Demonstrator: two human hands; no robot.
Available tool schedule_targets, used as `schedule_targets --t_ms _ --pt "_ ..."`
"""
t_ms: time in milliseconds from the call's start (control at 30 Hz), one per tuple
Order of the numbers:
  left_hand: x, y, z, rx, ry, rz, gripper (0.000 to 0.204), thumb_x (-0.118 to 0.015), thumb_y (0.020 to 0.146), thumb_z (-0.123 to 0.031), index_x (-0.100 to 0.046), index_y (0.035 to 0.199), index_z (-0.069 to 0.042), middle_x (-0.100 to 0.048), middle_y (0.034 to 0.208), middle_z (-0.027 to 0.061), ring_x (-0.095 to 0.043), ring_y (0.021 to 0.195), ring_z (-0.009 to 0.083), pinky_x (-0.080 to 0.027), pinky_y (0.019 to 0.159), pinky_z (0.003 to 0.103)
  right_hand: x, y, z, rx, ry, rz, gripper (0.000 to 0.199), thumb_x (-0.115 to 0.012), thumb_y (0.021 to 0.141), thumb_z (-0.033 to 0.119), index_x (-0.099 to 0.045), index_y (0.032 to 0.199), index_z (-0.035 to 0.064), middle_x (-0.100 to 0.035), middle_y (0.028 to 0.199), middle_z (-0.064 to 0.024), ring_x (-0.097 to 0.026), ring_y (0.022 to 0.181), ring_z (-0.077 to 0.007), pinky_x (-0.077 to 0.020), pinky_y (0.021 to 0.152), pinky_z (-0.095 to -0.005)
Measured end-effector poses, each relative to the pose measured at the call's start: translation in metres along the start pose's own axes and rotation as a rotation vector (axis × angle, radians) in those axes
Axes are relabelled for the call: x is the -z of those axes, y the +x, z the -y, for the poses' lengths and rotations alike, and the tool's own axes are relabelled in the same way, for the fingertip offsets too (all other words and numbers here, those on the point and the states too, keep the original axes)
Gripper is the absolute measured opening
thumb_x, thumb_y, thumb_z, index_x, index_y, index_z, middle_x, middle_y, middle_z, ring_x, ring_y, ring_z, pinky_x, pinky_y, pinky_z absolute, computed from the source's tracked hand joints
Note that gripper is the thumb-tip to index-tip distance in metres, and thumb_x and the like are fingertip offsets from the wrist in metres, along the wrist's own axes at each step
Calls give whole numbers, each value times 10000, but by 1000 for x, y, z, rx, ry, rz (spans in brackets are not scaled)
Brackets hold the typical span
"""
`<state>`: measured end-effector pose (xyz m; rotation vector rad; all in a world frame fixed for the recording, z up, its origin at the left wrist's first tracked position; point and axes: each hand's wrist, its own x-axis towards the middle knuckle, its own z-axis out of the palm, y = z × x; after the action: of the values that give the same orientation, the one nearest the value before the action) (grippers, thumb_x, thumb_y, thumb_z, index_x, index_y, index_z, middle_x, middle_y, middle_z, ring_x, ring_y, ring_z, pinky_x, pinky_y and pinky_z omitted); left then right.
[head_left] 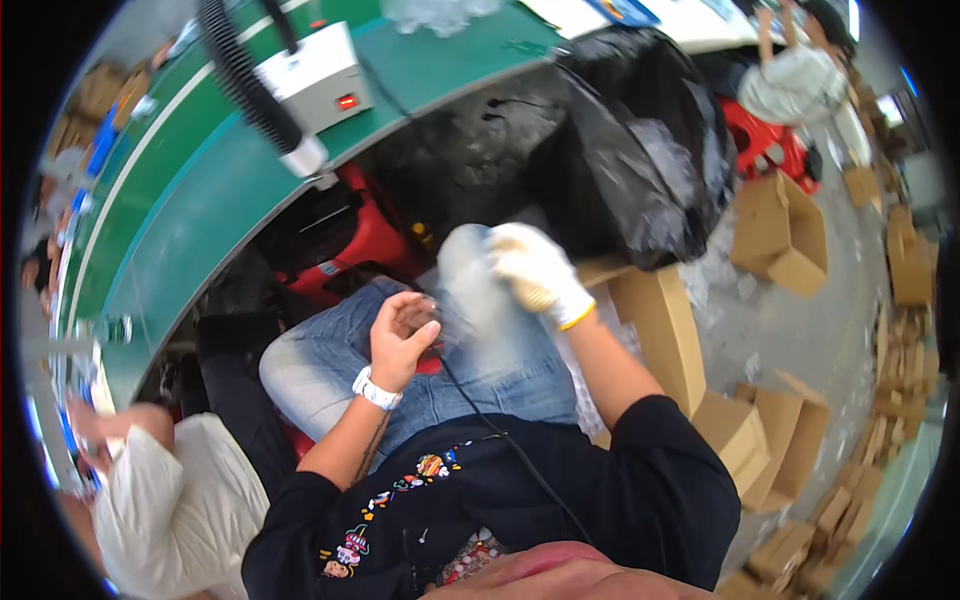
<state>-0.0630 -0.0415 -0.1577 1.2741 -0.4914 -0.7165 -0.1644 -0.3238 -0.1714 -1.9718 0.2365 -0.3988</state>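
Observation:
My left hand (403, 335), bare and with a white watch (376, 389) on the wrist, is over my lap with fingers curled and thumb bent in. What it holds, if anything, I cannot make out; a faint clear blur shows beside its fingertips. A thin black cable (500, 437) runs from near this hand down across my shirt. My right hand (535, 270) wears a white knit glove with a yellow cuff edge. It is over my right knee, apart from the left hand. Motion smears its fingers, and their grip is hidden.
Ahead is a green workbench (190, 215) with a white box-shaped device (318, 80) and a black flexible hose (245, 85). A black bag (650, 140) stands front right, open cardboard boxes (665, 330) at my right. One person (180, 500) sits left; another (795, 85) is far right.

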Motion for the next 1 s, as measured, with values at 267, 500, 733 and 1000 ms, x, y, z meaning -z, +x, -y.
schedule_targets --t_ms 267,500,733,1000 --pt "23 24 -10 -289 445 -183 443 -740 924 -58 -589 1339 -18 -613 1332 84 -615 1144 179 -506 981 306 -52 27 52 -146 277 507 686 -797 791 231 -555 1406 49 -746 1089 -118 -727 989 -224 -577 898 -378" --pt "183 101 -110 -699 943 -742 381 -711 999 -158 -623 1345 -24 -666 1298 102 -628 1170 215 -500 950 343 -6 117 12 -178 -228 -57 467 -739 826 265 -653 1242 69 -767 1011 -160 -744 965 -327 -575 886 -404" --pt "346 155 -162 -385 1572 -849 469 -673 993 -368 -632 1368 -90 -629 1407 161 -581 1310 345 -440 1103 495 -59 133 -47 -321 -495 106 386 -681 841 271 -633 1185 103 -749 1063 -171 -711 1031 -375 -549 907 -477" --pt "311 167 -140 -21 1719 -832 502 -567 1009 -514 -616 1418 -225 -546 1525 139 -491 1433 305 -404 1142 534 -40 111 -14 -145 -601 265 398 -679 888 297 -609 1232 110 -749 1072 -163 -717 1023 -360 -553 893 -461"
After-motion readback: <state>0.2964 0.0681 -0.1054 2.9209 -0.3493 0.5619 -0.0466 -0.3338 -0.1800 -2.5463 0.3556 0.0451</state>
